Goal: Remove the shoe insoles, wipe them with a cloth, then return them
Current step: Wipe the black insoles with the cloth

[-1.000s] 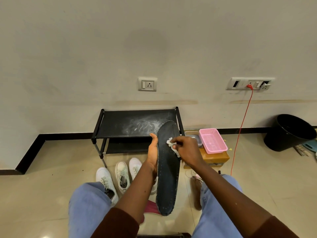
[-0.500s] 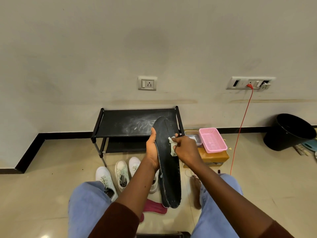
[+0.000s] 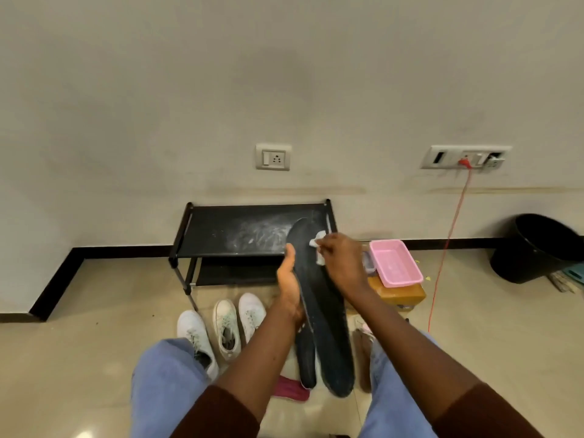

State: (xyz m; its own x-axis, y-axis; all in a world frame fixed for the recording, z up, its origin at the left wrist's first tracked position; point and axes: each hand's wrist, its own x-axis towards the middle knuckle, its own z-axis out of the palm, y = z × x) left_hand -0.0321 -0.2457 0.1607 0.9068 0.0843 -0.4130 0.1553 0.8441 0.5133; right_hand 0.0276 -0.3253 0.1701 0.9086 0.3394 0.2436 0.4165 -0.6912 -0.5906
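With my left hand (image 3: 288, 279) gripping the insoles (image 3: 331, 327) steady, my right hand (image 3: 343, 262) pinches the cloth (image 3: 318, 242); I should wipe firmly toe to heel.

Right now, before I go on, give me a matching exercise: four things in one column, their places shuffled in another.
Things:
1. cloth
2. insole
3. pink tray
4. bin

Places:
a. far right
b. on the orange box
c. held by the left hand
d. pinched in the right hand

Pairs: 1-d, 2-c, 3-b, 4-a
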